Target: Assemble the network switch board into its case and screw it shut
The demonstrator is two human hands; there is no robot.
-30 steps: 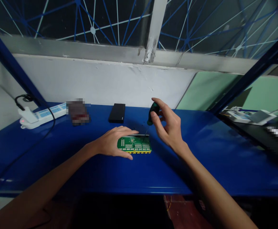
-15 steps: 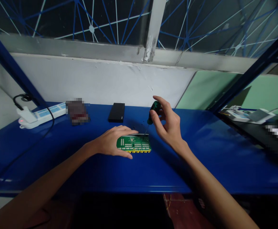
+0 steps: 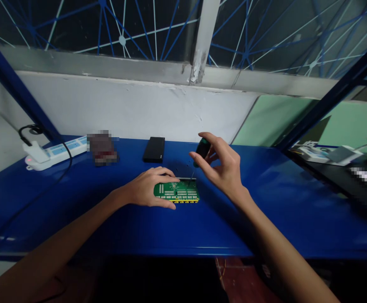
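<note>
A green circuit board (image 3: 178, 191) with a yellow lower edge and a pale strip along its far side lies on the blue table. My left hand (image 3: 151, 187) grips the board's left end, thumb along the near edge and fingers along the far one. In my right hand (image 3: 223, 162) is a screwdriver (image 3: 202, 148) with a dark green and black handle, pinched between thumb and fingers. Its thin shaft slants down to the right part of the board, where the tip appears to touch; the exact contact is too small to make out.
Behind the board lies a black flat box (image 3: 154, 149), with a few tiny dark bits near it on the table (image 3: 123, 235). A white power strip (image 3: 60, 151) with a plug and black cable is at the left, beside a blurred-out object (image 3: 103, 147). White devices (image 3: 334, 153) stand at the right.
My right hand has shifted its fingers around the screwdriver handle, which sits slightly lower and further left. My left hand's fingers have moved slightly; the board stays in place.
</note>
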